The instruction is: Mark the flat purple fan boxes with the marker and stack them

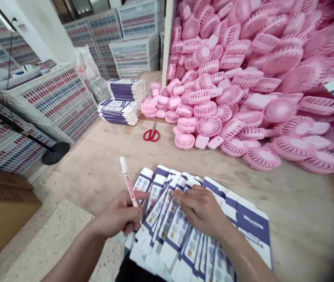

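A fanned-out stack of flat white and dark blue printed boxes (pixel 181 231) lies at the table's front edge. My left hand (pixel 122 213) is closed round a white marker (pixel 129 186) with red print, which slants with its upper end away from me. The index finger of that hand stretches onto the leftmost boxes. My right hand (pixel 200 207) rests over the middle of the fan, its fingers bent and touching the printed faces. Whether it pinches a box cannot be made out. Beyond the boxes, red-handled scissors (pixel 151 134) lie on the table.
Pink handheld fans (pixel 209 126) are heaped across the back and right of the wooden table (pixel 96 156). Bundles of folded boxes (pixel 118 111) stand at the back left. White crates (pixel 52 94), a black stand base (pixel 55 152) and a cardboard box (pixel 2 219) are left of the table.
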The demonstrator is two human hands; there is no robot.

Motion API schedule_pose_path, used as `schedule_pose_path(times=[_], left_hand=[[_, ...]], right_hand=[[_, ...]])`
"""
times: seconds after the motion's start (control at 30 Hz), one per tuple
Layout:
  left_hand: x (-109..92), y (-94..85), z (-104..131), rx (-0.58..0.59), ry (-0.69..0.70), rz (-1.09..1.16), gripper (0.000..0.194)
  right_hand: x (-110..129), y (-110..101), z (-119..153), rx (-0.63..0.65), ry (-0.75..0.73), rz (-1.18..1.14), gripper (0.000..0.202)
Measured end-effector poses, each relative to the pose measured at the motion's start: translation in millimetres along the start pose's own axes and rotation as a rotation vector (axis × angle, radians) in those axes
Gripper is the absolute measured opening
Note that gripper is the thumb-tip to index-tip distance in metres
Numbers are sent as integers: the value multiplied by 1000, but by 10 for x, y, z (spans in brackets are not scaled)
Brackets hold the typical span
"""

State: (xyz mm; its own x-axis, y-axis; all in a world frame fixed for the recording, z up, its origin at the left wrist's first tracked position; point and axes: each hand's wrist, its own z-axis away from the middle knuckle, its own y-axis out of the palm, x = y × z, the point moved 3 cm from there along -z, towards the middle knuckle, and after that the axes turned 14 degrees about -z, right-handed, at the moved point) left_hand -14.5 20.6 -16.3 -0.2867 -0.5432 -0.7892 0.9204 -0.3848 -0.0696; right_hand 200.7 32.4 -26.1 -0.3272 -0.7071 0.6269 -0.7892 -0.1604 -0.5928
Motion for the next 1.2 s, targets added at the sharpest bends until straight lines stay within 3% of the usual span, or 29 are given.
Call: schedule_pose_path(times=[0.07,0.13,0.2,0.43,0.6,0.73,0.87,0.93,1.03,1.13,1.2], left_hand=[[45,23,-51,-178,68,-48,31],[94,-37,-77,-489,163,-130,10],[143,-90,-86,-676,226,-261,5],[161,-78,-69,-761,358,-606,5],[167,-40,-80,-736,349,-608,6],[152,-171,-67,-706,208,-356,7],[71,-249,-54,-249,52,-102,41],[14,-248,-11,-116,37,-42,53],[-22,-190,41,-86,35,23,57],[25,-65,26,-37,33,17,49],[70,-53,-13,-194,96,-52,31]], right_hand=[[-1,-3,2,-1,3,9,24],[-1,-4,4,-3,1,10,24],[-1,-4,9,-6,-4,1,24],[-23,8,26,-14,7,-16,24],[-23,11,23,-21,-13,-18,23],[-23,10,29,-27,-12,-20,24],[-24,7,35,-24,-10,-13,24],[-27,6,36,-21,-4,-10,24],[-29,5,37,-13,-1,-12,24],[-25,6,34,-12,-6,-12,23],[-21,7,31,-16,-12,-15,23]])
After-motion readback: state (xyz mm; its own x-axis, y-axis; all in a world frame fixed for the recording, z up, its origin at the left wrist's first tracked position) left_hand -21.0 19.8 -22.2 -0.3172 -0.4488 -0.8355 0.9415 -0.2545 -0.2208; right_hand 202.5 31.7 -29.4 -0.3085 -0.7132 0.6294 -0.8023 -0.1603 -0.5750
